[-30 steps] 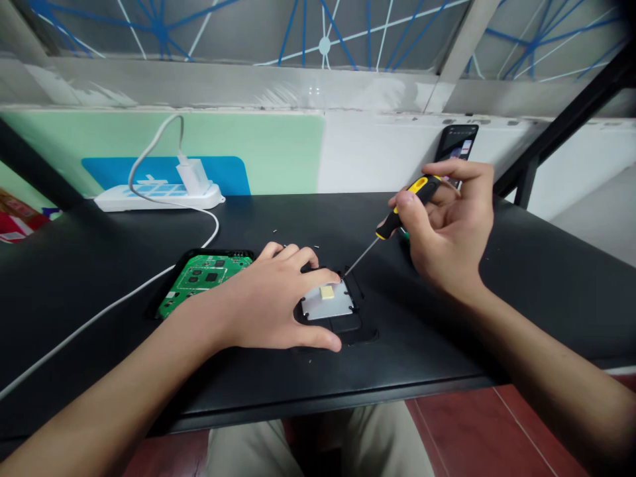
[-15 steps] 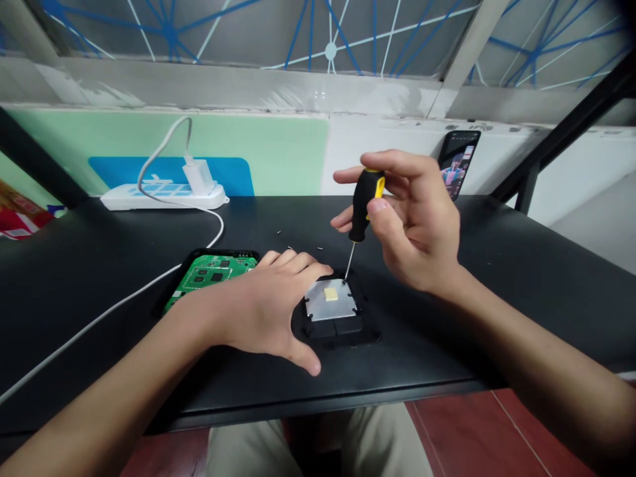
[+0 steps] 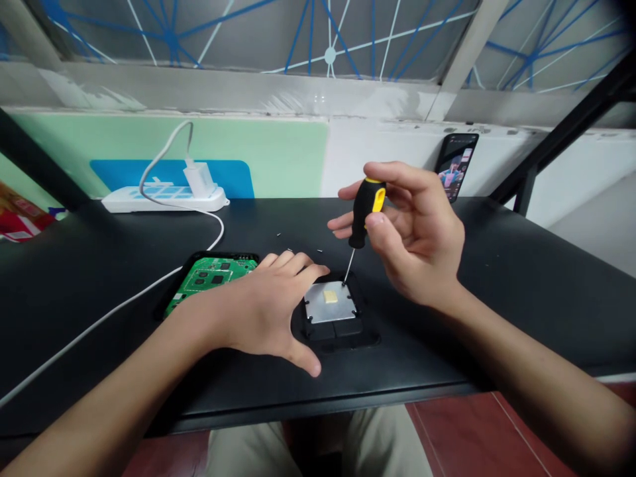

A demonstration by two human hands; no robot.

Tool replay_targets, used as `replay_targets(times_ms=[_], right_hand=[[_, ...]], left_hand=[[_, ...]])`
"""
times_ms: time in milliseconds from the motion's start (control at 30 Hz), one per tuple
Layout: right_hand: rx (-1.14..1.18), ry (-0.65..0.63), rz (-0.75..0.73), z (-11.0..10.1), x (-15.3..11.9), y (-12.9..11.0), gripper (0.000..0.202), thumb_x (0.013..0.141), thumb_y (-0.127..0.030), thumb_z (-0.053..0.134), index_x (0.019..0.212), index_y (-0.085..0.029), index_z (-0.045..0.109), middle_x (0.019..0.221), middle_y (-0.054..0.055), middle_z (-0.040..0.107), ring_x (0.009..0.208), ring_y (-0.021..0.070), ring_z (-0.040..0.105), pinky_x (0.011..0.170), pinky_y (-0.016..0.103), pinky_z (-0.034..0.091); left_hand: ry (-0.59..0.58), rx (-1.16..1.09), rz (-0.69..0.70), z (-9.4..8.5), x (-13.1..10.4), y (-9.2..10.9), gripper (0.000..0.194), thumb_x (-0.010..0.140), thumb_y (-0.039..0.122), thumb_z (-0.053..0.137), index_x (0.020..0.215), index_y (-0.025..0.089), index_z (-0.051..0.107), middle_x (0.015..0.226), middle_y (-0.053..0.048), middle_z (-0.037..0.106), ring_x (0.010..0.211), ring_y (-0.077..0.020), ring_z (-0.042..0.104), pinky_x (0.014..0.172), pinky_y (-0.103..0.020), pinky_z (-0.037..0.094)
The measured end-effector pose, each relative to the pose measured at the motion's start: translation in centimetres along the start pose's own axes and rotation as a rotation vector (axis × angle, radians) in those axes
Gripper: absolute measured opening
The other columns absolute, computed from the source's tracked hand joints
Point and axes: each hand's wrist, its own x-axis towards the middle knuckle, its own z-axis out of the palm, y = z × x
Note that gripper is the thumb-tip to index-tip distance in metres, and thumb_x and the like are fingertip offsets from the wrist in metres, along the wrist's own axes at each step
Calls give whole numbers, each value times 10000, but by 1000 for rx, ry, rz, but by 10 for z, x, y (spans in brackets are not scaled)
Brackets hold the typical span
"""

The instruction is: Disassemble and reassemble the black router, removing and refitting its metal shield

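My right hand (image 3: 417, 228) grips a black and yellow screwdriver (image 3: 364, 211) by its handle. The shaft slants down, and its tip meets the top right corner of a silver metal plate (image 3: 318, 311). A pale yellow square pad (image 3: 330, 297) sits on that plate, which lies inside a black plastic casing (image 3: 342, 328). My left hand (image 3: 271, 308) rests with fingers stretched out and thumb spread at the casing's left side, covering part of it. Partly behind that hand lies a green circuit board (image 3: 209, 275) in a black shell.
Several small screws (image 3: 319, 251) lie on the black table (image 3: 447, 331) beyond my hands. A white power strip (image 3: 163, 199) with a plugged-in charger (image 3: 199, 177) stands at the back left, its white cable (image 3: 119, 306) crossing the table. A phone (image 3: 456, 167) leans on the wall.
My right hand and the screwdriver handle have dipped slightly, with the tip still at the plate's corner. The left hand stays nearly in place.
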Motion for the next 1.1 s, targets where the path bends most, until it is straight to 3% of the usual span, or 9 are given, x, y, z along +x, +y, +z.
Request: replay_targets(times_ms=[267,433,567,667,800,933,1100], right_hand=[[-58,143,-45,6,2,0,340,857,-241,745,1165,-319,624,1163,9,615,805,137,739,716,328,689],[-23,127,11,6,0,1,248,975,-367,572,1215,-310,548,1040,15,714,853,178,755,766,378,682],[-44,140,73,5,-3,1,273,991,-480,495,1220,-332,513,1154,28,710,896,196,757,772,408,678],[-63,146,48,5,-3,0,264,977,-444,544,1215,-331,525,1211,27,677,890,175,750,752,380,676],[-101,165,-25,5,-1,5,296,941,-315,635,1223,-296,547,1106,21,653,831,146,724,746,351,670],[-211,195,-87,4,-2,12,347,904,-376,682,1224,-339,554,1185,27,586,853,155,695,698,321,650],[-154,202,-18,5,-5,8,274,989,-390,528,1257,-346,563,1236,26,593,880,168,716,714,344,652]], left_hand=[[3,-16,2,0,-1,0,1061,638,705,820,1471,191,410,1334,-117,520,1236,-345,482,1089,-487,340],[8,-23,14,0,-2,-1,1047,658,730,788,1472,195,403,1340,-126,521,1243,-360,484,1089,-498,337],[4,-31,8,-1,-2,0,1034,653,718,797,1466,210,407,1338,-121,527,1248,-364,489,1075,-484,353],[1,-26,4,-2,-1,1,1035,653,708,803,1464,202,409,1335,-122,528,1244,-360,489,1078,-481,350],[-2,-22,5,-1,-1,0,1041,644,706,811,1463,202,411,1337,-121,523,1246,-360,482,1078,-475,352],[1,-19,5,-1,-1,0,1040,654,698,809,1473,207,397,1348,-124,516,1265,-361,479,1091,-476,335],[-12,-22,-4,-2,-2,0,1044,656,714,799,1474,206,397,1343,-124,516,1259,-360,481,1093,-478,334]])
